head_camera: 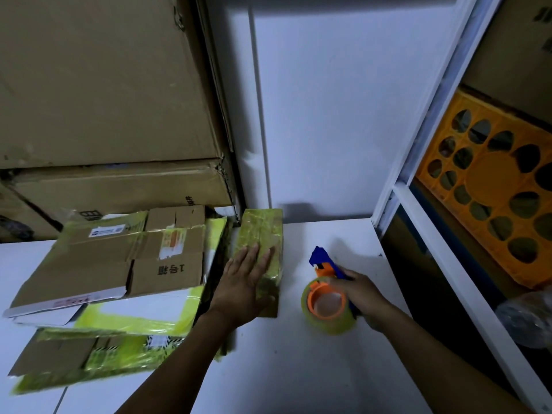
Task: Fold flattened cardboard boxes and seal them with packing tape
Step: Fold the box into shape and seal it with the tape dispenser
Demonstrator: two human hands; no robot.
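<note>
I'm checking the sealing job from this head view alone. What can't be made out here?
Head view only:
Taped box: the near part of its top lies under the left hand; its far end and underside face away.
Tape dispenser: its handle is wrapped by the right hand.
Labels on the flattened boxes: too small and blurred to read.
Clear bag: cut off by the right edge.

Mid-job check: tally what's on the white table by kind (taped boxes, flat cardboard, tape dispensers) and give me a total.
Tape-wrapped box: 1, under the left hand
Tape dispenser: 1, gripped by the right hand
Flattened cardboard pieces: at least 3, overlapping in a pile, so more may be hidden
Total: at least 5
</note>
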